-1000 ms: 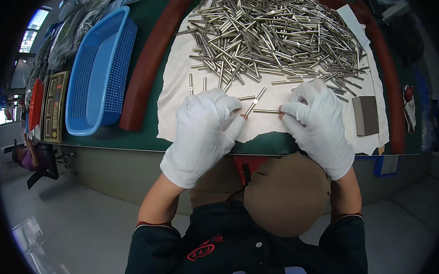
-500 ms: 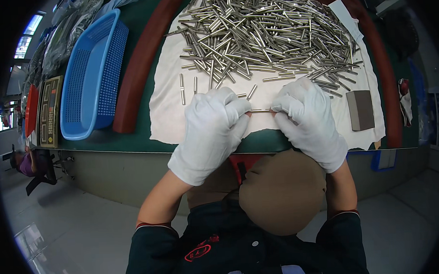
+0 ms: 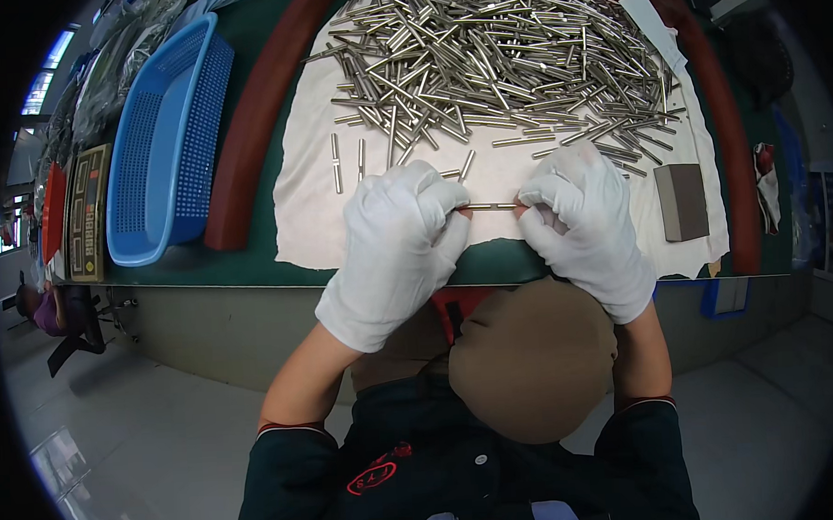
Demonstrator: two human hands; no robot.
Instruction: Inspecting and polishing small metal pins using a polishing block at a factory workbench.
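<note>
A slim shiny metal rod with a groove near its middle lies level between my two gloved hands. My left hand pinches its left end, and my right hand has its fingertips closed at the right end. Both wear white cloth gloves; bare fingertips show at the rod. Beneath them spreads a white cloth. Beyond my hands, many similar metal rods are heaped on the cloth. A few loose rods lie apart from the heap, close to my left hand.
A blue perforated plastic basket stands at the left, near a brown box. Dark red padded strips border the cloth on the green table. At right sit a grey-brown block and a white paper. Another person sits far left.
The rod stays between both hands, with its groove now in plain sight. The whole view has shifted slightly; my hands have barely moved relative to the cloth.
</note>
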